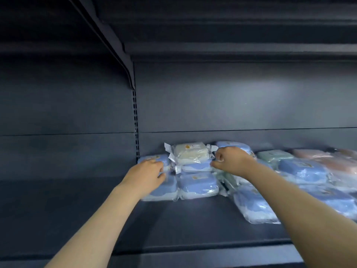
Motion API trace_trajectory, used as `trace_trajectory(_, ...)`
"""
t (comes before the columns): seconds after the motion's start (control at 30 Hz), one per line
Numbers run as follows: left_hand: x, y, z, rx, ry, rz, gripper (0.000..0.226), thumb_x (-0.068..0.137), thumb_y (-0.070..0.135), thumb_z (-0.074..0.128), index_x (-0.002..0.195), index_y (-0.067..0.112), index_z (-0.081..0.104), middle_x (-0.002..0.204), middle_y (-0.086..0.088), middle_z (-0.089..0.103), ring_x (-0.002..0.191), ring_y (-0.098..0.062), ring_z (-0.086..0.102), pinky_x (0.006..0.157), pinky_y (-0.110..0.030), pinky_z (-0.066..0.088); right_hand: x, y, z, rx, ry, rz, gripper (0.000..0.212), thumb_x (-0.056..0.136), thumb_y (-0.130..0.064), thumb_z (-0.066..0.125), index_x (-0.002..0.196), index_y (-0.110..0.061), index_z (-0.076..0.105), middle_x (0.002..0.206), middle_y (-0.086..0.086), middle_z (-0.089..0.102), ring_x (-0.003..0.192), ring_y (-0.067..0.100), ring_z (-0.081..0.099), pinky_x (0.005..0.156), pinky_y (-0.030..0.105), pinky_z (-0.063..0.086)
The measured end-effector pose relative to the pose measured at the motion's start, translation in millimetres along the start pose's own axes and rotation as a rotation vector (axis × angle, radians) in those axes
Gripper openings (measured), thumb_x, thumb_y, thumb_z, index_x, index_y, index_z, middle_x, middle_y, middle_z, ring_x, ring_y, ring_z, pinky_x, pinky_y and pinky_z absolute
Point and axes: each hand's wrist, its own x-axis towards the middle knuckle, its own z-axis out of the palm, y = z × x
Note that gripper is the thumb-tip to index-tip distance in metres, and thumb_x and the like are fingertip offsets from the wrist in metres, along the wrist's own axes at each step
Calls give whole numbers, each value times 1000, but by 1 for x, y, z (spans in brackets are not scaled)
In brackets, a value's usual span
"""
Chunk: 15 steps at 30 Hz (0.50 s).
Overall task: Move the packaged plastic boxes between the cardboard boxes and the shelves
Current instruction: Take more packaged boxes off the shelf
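Cream film-wrapped plastic box [191, 154]: lies between left hand [147, 172] and right hand [230, 159]. Right hand pinches its wrap end. Left hand's hold cannot be told.

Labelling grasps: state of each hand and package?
left hand, fingers curled at wrap end of middle blue package.
right hand, pinches its other wrap end.
middle blue package, wrapped, flat, held both ends.
cream package, wrapped, stacked on it.
green package, wrapped, lying untouched.
pink packages, wrapped, lying far right.

Back of the shelf [183, 225]: right hand [229, 159] pinches the wrapper end of a cream packaged box [191, 153] stacked on blue boxes [197, 183]. Left hand [148, 171] is at the other end, grip unclear.
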Motion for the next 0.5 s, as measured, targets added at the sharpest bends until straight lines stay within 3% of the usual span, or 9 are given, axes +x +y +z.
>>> trace_trajectory(0.17, 30, -37, 38, 5, 23, -62, 27, 97, 34, 40, 110, 15, 56, 118, 1, 57, 104, -19, 55, 75, -30, 43, 65, -18, 17, 108, 88, 73, 39, 95, -38, 50, 109, -3, 59, 110, 16, 63, 106, 32, 56, 84, 34, 44)
trace_trajectory(0.27, 36, -48, 58, 9, 4, -106, 30, 98, 36, 39, 110, 14, 56, 113, -2, 57, 103, -20, 55, 76, -30, 43, 93, -28, 32, 169, 46, 141, 46, 96, -44, 44, 108, -1, 53, 107, 19, 57, 111, 34, 53, 82, 33, 39)
trace_trajectory(0.37, 39, -56, 71, 20, -31, -127, 35, 97, 41, 38, 112, 14, 56, 113, -2, 57, 103, -20, 56, 77, -29, 45, 115, -32, 52, 173, -27, 211, 67, 93, -61, 33, 127, -6, 52, 116, 21, 56, 112, 35, 53, 92, 37, 41)
trace_trajectory(0.5, 40, -60, 81, 2, -37, -230, 38, 97, 43, 39, 100, 9, 56, 102, -6, 59, 92, -22, 59, 68, -29, 42, 125, -34, 67, 341, -46, 318, 83, 81, -72, 46, 122, -1, 55, 121, 14, 56, 117, 32, 53, 98, 37, 43)
